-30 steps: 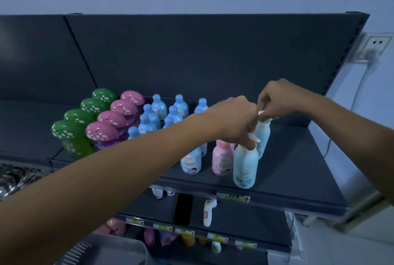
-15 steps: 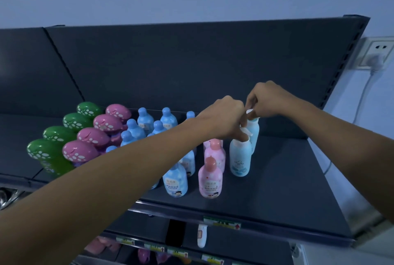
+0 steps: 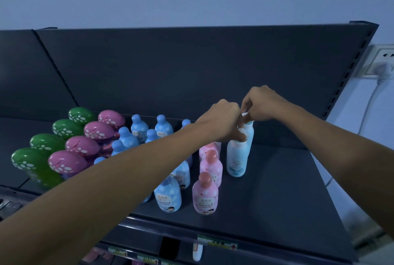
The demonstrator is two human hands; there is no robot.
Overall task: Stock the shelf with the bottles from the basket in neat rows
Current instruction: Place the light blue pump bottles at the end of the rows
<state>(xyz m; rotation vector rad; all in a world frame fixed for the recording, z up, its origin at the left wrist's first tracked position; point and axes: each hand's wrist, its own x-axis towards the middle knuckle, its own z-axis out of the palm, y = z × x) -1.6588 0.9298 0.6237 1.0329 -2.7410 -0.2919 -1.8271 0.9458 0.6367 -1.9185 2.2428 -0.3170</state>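
Two tall pale-blue pump bottles stand upright on the dark shelf [image 3: 277, 190], one behind the other. My left hand [image 3: 221, 122] grips the white pump top of the front pump bottle [image 3: 236, 158]. My right hand [image 3: 258, 105] pinches the top of the rear pump bottle [image 3: 249, 132], which is mostly hidden behind the front one. To their left stands a row of pink bottles [image 3: 205, 195], then rows of small blue bottles [image 3: 168, 196]. The basket is out of view.
Green mushroom-cap bottles [image 3: 47, 144] and pink mushroom-cap bottles [image 3: 82, 146] fill the shelf's left part. The shelf's back panel [image 3: 191, 68] rises behind. A wall socket with a plug [image 3: 383, 64] is at the right. Lower shelves with price tags [image 3: 216, 243] show below.
Both hands have pushed the two pump bottles farther back on the shelf, away from the front edge. The view has lifted, and the basket at the bottom is no longer seen.
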